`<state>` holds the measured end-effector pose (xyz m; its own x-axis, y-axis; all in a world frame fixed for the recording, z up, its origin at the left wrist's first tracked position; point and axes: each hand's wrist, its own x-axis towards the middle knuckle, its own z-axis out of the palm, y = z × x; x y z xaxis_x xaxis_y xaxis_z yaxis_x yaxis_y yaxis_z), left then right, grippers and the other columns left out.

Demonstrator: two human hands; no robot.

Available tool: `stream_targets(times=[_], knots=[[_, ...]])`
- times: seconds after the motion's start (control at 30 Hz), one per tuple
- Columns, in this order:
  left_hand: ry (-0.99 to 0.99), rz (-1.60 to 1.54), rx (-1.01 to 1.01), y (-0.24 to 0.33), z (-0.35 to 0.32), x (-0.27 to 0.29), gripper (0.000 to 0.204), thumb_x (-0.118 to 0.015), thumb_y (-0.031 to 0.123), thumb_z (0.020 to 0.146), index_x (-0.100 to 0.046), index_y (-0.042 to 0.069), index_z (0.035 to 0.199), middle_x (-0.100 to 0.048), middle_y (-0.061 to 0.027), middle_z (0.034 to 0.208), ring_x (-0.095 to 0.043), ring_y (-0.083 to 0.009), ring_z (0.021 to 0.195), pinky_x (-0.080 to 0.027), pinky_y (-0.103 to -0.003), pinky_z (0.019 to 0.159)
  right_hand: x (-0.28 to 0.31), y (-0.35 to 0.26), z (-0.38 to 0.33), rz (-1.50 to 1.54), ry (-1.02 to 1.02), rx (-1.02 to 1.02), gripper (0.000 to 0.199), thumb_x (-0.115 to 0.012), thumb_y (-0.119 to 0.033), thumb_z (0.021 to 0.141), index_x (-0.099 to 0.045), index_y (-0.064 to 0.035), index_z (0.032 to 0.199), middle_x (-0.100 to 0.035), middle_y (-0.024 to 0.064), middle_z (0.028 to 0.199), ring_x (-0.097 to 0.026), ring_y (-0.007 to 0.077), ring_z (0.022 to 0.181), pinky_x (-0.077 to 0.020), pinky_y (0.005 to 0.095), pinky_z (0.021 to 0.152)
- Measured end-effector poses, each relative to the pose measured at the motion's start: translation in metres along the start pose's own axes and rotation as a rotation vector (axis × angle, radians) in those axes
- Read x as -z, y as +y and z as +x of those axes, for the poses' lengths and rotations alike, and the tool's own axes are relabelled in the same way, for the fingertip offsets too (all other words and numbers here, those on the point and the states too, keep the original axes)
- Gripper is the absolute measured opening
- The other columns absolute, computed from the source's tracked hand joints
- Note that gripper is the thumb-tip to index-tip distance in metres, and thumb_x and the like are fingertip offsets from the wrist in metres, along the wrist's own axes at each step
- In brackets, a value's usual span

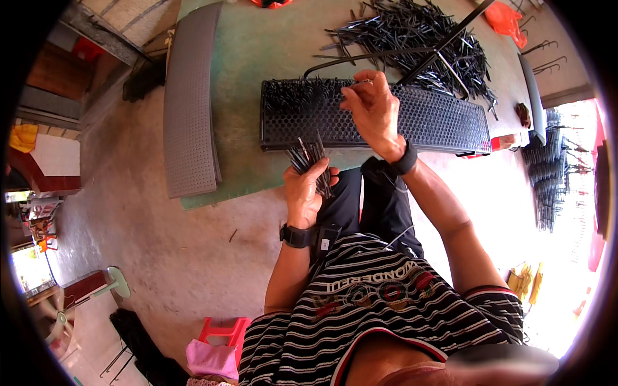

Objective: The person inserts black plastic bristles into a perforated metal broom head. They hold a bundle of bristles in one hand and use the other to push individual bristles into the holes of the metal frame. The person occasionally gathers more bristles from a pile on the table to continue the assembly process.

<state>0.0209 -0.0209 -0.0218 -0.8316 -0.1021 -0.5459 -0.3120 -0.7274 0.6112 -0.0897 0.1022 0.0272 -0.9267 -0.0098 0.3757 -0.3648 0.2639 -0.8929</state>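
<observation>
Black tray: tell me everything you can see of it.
The tray is long, black and rectangular, plastic or metal, I cannot tell, with rows of small holes. It sits at the near edge of the table, holed face toward the camera. Dark strips crowd its far left part; open holes show toward the right. The right grip is over its middle; contact is unclear.

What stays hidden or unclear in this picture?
In the head view:
Whether the right hand pinches anything: too small.
How many thin black strips the left hand holds: fingers cover some.
Part of the black, rectangular, perforated tray: behind the right hand.
The bright orange item: cut by the top edge.
</observation>
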Motion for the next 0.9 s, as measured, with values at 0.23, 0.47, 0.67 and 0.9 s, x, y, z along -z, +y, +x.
stream_targets(times=[0.23,0.47,0.67,0.9], knots=[[0.011,-0.01,-0.006,0.0,0.001,0.0,0.009,-0.066,0.0,0.078,-0.061,-0.001,0.087,-0.063,-0.0096,0.072,-0.063,-0.0212,0.056,-0.053,-0.031,0.046,-0.009,0.036,0.013,-0.254,-0.06,0.221,0.021,-0.06,0.001,0.084,-0.045,-0.0019,0.099,-0.064,0.0105,0.074,-0.067,0.0134,0.067,-0.0505,0.0229,0.053],[0.005,-0.047,0.003,0.001,0.002,0.006,0.014,-0.065,0.0,0.079,-0.062,-0.001,0.093,-0.064,-0.0105,0.078,-0.063,-0.0218,0.058,-0.053,-0.032,0.048,-0.003,0.032,0.017,-0.583,-0.224,0.439,0.009,-0.061,-0.01,0.081,-0.055,-0.0039,0.082,-0.057,0.0138,0.071,-0.058,0.0339,0.065,-0.0458,0.04,0.051],[-0.036,-0.136,-0.006,0.004,0.003,0.01,0.018,-0.065,-0.001,0.079,-0.062,-0.001,0.097,-0.065,-0.0099,0.084,-0.064,-0.0206,0.065,-0.055,-0.033,0.055,0.016,-0.009,-0.017,-0.367,-0.536,0.857,0.031,-0.067,-0.006,0.065,-0.061,-0.0024,0.096,-0.06,0.0092,0.09,-0.059,0.0213,0.066,-0.0509,0.0303,0.056],[-0.073,-0.228,-0.031,-0.002,0.01,0.003,0.016,-0.064,-0.002,0.08,-0.063,0.0,0.096,-0.065,-0.0092,0.089,-0.063,-0.0182,0.072,-0.055,-0.033,0.061,0.026,0.006,-0.042,-0.442,-0.73,1.104,0.027,-0.059,-0.015,0.063,-0.06,0.0001,0.086,-0.056,0.017,0.106,-0.059,0.0226,0.083,-0.0531,0.0307,0.065]])
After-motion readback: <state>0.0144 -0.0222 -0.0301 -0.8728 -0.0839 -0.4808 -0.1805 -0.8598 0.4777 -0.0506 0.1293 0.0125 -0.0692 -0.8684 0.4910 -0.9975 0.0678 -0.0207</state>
